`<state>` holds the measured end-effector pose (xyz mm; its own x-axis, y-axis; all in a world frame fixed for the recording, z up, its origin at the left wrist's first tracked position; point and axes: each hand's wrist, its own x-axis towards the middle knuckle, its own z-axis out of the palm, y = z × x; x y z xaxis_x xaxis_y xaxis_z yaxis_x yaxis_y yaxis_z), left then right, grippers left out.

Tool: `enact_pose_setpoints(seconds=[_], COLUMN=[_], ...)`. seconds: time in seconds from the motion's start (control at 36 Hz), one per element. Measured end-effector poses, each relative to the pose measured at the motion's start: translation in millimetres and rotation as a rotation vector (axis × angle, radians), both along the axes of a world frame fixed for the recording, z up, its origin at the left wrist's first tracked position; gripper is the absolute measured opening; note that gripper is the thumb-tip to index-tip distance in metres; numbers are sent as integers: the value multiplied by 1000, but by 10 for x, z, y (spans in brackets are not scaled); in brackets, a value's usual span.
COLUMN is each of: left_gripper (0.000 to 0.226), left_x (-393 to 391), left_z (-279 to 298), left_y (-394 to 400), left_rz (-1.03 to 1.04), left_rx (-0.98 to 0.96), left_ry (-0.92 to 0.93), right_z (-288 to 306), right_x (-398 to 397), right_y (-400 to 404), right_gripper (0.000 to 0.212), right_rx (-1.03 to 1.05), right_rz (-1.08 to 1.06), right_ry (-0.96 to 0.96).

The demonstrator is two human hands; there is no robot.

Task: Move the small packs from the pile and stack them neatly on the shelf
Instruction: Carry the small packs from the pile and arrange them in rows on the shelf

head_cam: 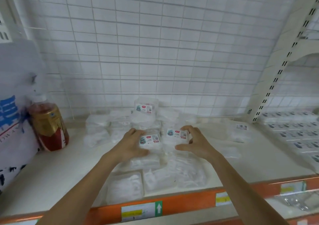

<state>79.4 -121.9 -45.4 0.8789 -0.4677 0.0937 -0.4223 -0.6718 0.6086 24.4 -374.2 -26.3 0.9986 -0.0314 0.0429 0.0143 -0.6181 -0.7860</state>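
Several small clear packs with white contents lie on the white shelf. My left hand grips a labelled pack from its left side, thumb near and fingers far. My right hand grips a second labelled pack from its right side. Both packs rest on top of other packs in the middle of the shelf. Behind them a third labelled pack stands on a heap of packs. Loose packs lie near the front edge.
A red and gold can stands at the left beside a large white and blue package. The shelf front carries an orange rail with price labels. At the right, a slotted upright separates a neighbouring shelf with rows of packs.
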Motion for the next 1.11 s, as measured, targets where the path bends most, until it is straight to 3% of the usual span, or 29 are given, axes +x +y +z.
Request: enact_pose_setpoints(seconds=[0.08,0.25,0.44,0.75,0.97,1.11], left_gripper=[76,76,70,76,73,103], left_x=[0,-80,-299,-1027,-1793,-2130], left_z=[30,255,428,409,242,232], left_y=[44,-97,-888,-2787,-4191,-4840], left_rz=[4,-63,-251,-500,-570,-577], left_rx=[18,-160,-192,-115,-109,-101], left_ry=[-129,-252,-262,-241,-247,-186], right_z=[14,48,109,190,112,-7], right_x=[-55,-300,-891,-2245,-3216,-3620], right_y=[-2,-183,-762,-2165,-3453,-4071], right_gripper=[67,69,72,70,69,70], right_rx=[-102,-308,-492,-450,-372,-309], right_rz=[-44,-95,-198,-529,-679,-709], right_ry=[-99,-332,-326,-298,-236,-231])
